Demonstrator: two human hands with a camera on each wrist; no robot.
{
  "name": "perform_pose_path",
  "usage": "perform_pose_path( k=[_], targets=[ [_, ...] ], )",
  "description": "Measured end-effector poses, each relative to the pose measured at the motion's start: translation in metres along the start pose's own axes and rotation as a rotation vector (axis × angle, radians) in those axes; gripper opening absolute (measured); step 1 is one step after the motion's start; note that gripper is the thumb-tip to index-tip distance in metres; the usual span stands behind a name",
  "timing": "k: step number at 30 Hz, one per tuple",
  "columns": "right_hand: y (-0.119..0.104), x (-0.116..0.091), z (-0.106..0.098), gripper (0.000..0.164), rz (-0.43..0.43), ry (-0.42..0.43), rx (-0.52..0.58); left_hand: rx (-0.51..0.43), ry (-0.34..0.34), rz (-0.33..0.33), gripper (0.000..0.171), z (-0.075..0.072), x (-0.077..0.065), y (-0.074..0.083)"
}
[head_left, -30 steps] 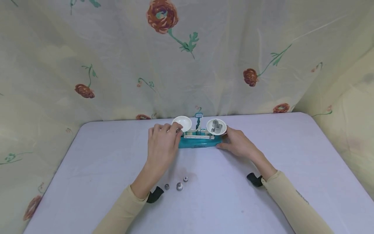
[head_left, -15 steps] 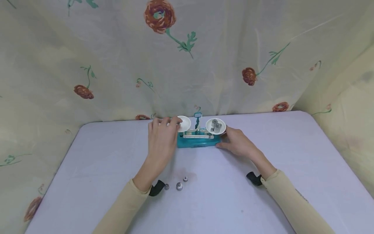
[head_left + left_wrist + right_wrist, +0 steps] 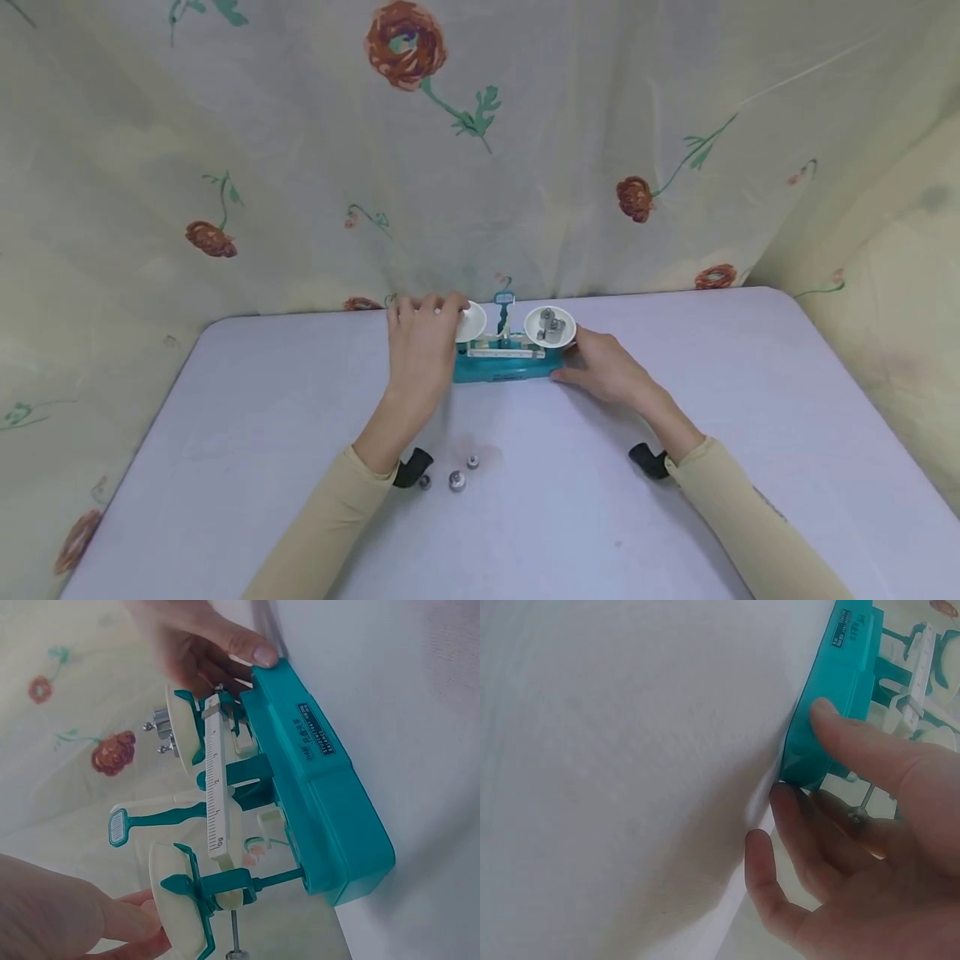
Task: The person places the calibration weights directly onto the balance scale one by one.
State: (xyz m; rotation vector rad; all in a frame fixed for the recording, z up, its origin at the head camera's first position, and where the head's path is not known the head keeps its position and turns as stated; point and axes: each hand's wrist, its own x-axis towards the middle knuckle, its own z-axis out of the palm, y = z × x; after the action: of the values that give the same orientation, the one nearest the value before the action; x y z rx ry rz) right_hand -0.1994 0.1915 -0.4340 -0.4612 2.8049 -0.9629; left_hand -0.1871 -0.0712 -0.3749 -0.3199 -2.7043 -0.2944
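A small teal balance scale (image 3: 504, 362) stands at the far middle of the table (image 3: 225, 433), its long axis running left to right. The left hand (image 3: 422, 346) is at the left pan (image 3: 471, 321); the pan lies just right of the fingertips, and in the left wrist view the fingers (image 3: 124, 919) touch its rim. In the head view the fingertips seem to pinch something small over the pan, but I cannot tell if they really hold a weight. The right hand (image 3: 607, 367) rests against the right end of the base. The right wrist view shows the thumb (image 3: 855, 746) pressing the teal end wall, with the other fingers loosely curved beside and under it, not wrapped around it. The right pan (image 3: 550, 327) carries several metal weights (image 3: 551, 327). Three more weights (image 3: 450, 477) lie on the table near the left forearm, well apart from the scale, so the left hand is the nearer one to them.

The left wrist view shows the white ruler beam (image 3: 215, 787) and the pointer (image 3: 150, 820), which the head view shows only very small. The right wrist view shows the contact at the base but not the left pan.
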Motion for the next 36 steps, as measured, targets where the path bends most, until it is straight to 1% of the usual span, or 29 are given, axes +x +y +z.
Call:
perform_pose_path(
  k=[4, 7, 13, 22, 31, 36],
  targets=[
    [-0.0002, 0.0004, 0.0007, 0.072, 0.001, -0.005, 0.004, 0.029, -0.015, -0.011, 0.038, 0.0005, 0.0009, -0.0008],
    [-0.0003, 0.0006, 0.001, 0.072, 0.008, -0.006, 0.001, 0.036, -0.015, -0.008, 0.041, 0.0015, 0.0011, -0.0014],
    [-0.0013, 0.0015, 0.0008, 0.072, 0.0, -0.003, -0.005, 0.044, 0.005, -0.005, 0.035, 0.004, 0.0012, -0.001],
    [-0.0005, 0.0007, -0.0005, 0.075, 0.022, -0.009, 0.009, 0.059, 0.01, -0.003, 0.034, 0.007, 0.0016, 0.0014],
    [0.0022, -0.0013, -0.0021, 0.072, 0.014, 0.004, -0.005, 0.059, -0.013, -0.024, 0.03, 0.0061, 0.0012, 0.0047],
    [0.0032, -0.0002, -0.0018, 0.074, 0.015, 0.002, -0.006, 0.065, -0.018, -0.039, 0.03, 0.0036, -0.0014, 0.0046]
  ],
)
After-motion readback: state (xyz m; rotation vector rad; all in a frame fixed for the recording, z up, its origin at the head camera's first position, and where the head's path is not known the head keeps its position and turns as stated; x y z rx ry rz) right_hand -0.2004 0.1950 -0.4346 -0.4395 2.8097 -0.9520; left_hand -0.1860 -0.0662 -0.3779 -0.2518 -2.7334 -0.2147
